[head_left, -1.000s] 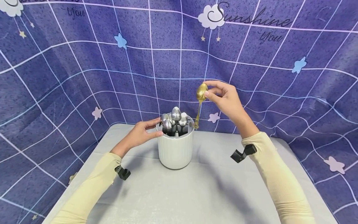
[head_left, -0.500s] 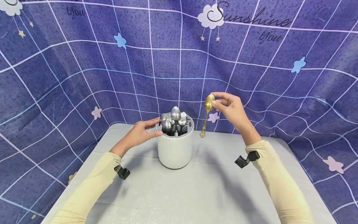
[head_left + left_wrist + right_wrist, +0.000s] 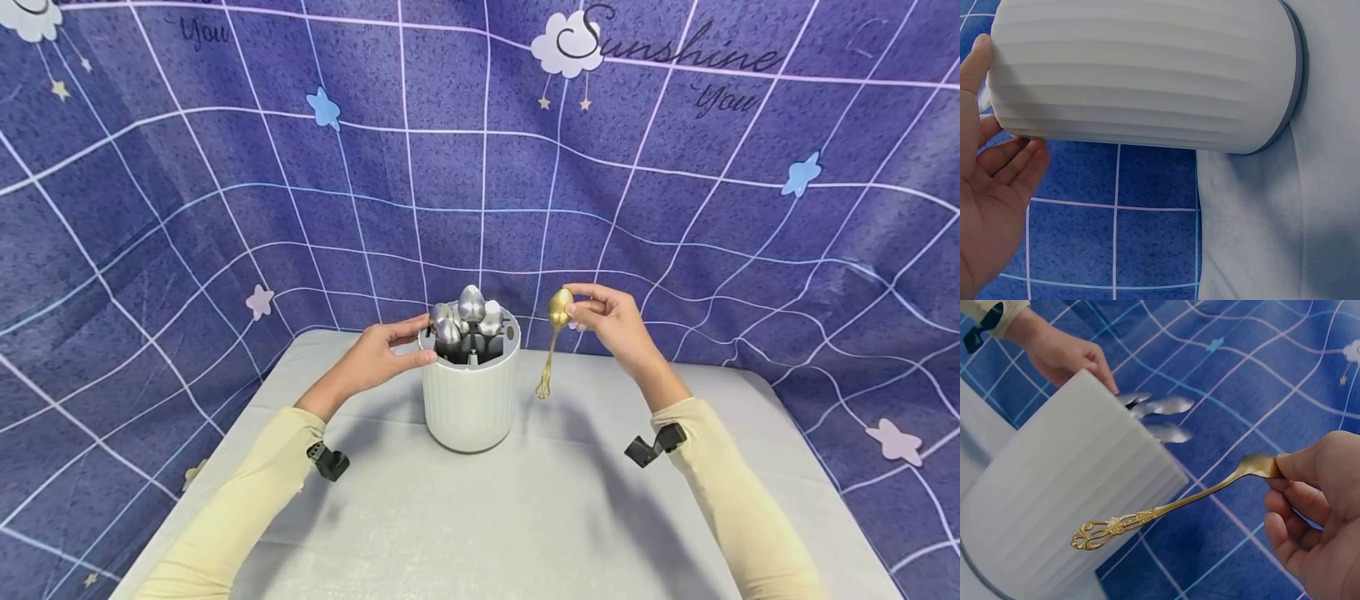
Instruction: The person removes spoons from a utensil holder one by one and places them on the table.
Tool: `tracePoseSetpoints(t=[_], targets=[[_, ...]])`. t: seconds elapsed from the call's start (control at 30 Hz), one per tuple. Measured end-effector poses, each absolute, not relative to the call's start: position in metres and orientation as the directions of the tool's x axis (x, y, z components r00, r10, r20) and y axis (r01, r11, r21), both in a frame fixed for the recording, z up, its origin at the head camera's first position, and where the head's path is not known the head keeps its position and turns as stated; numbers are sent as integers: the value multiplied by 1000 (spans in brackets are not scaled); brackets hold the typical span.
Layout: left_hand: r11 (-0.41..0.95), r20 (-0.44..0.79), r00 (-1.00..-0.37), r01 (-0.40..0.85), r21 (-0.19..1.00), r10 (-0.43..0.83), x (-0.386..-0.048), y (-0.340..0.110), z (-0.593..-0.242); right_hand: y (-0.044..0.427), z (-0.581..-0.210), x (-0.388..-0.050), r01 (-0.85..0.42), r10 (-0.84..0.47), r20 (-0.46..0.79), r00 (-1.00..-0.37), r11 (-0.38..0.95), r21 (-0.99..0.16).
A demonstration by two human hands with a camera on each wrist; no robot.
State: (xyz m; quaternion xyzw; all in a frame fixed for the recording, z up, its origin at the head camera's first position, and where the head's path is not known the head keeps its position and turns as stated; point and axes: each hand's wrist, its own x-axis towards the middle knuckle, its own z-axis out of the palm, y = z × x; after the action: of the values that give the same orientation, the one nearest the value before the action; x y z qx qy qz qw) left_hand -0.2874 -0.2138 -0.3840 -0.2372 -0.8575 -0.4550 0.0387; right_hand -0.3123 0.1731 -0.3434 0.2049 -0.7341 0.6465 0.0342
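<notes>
A white ribbed utensil holder (image 3: pixel 470 408) stands upright, with several silver spoons (image 3: pixel 472 304) inside, bowls up. My left hand (image 3: pixel 382 357) holds the holder's left side at the rim, thumb toward the front and fingers toward the back. In the left wrist view the other fingers (image 3: pixel 1013 165) are loosely bent beside the ribbed wall. Right of the holder, my right hand (image 3: pixel 611 321) pinches a gold spoon (image 3: pixel 555 337) by its bowl between thumb and fingers. Its ornate openwork handle (image 3: pixel 1113 530) hangs down, apart from the holder and above the table.
A pale grey cloth covers the table (image 3: pixel 465 525). Behind it and at the sides hangs a blue curtain (image 3: pixel 360 233) with a grid and stars. Each sleeve carries a black camera mount (image 3: pixel 652 446). Dark divider slots show inside the holder.
My right hand has lowered the gold spoon, moving it away from the holder's rim toward the right and down. The left hand and the holder have stayed put.
</notes>
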Motion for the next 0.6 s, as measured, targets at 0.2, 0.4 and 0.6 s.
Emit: tracePoseSetpoints(t=[0.2,0.4,0.6], targets=[[474,280,-887,438,764,368,-287,-213,-384,175,-362,-315,-271,-245,246,-938,72,-960],[479,282,-887,439,760,366,-287,-213,-384,174,-378,-317,-244,-257,216,-942,83,-966],[480,282,-887,440,759,366,-287,-213,-385,173,-396,-319,-197,-264,170,-949,81,-977]])
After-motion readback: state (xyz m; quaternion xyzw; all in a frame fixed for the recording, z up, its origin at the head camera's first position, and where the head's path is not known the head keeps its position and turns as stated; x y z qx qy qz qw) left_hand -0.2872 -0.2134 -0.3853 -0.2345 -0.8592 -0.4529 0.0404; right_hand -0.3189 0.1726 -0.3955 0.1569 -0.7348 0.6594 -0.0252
